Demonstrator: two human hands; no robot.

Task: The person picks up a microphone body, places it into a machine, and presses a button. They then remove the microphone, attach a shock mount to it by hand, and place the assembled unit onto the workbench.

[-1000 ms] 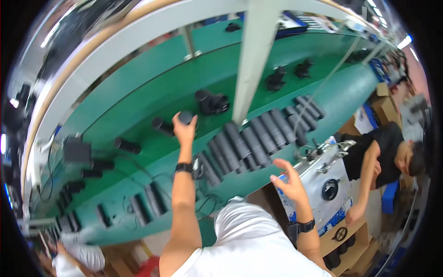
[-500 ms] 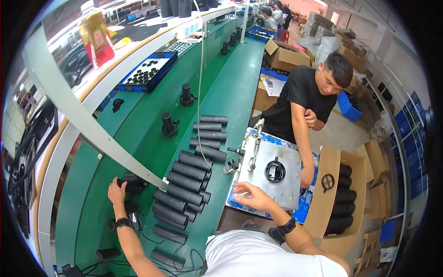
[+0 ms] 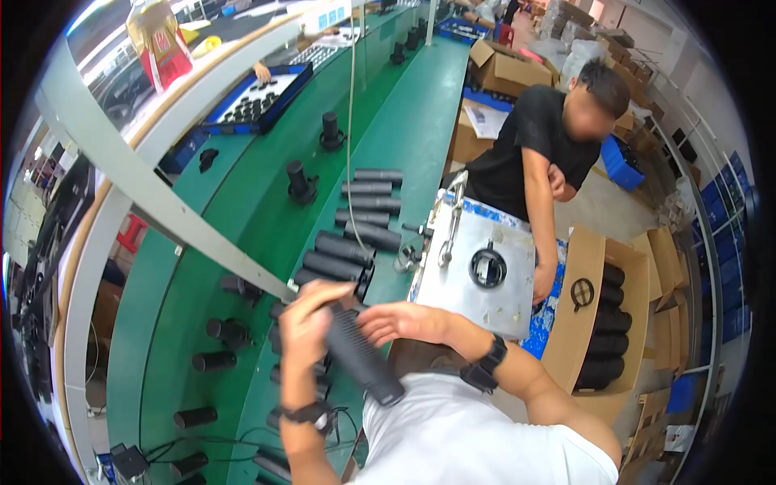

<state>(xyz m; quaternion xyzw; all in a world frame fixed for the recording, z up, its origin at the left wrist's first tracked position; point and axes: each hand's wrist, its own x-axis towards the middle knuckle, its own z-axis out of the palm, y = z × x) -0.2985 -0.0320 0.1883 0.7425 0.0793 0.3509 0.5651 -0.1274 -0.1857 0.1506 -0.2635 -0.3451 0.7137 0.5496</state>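
My left hand [image 3: 305, 327], blurred by motion, grips the upper end of a black ribbed tube [image 3: 361, 356] in front of my body. The tube slants down to the right, its lower end close to my white shirt. On its right side my right hand [image 3: 408, 322] has its fingers stretched toward the tube; whether they touch it is unclear. Behind my hands, black tubes [image 3: 343, 245] lie in a row on the green bench [image 3: 396, 137], partly hidden. Left of them, black tube parts with wider bases [image 3: 229, 331] stand or lie in the green channel.
A metal plate on a stand [image 3: 461, 295] holds a black ring [image 3: 488, 267]. Beyond it a co-worker [image 3: 517, 145] rests one hand at the plate's edge. An open carton [image 3: 558, 347] of black tubes is at right. A white post [image 3: 186, 226] crosses at left, near a blue tray [image 3: 283, 109].
My left hand has come up and right from the black part in the channel and now has a tube. My right hand has moved left to the tube. The view has shifted slightly.
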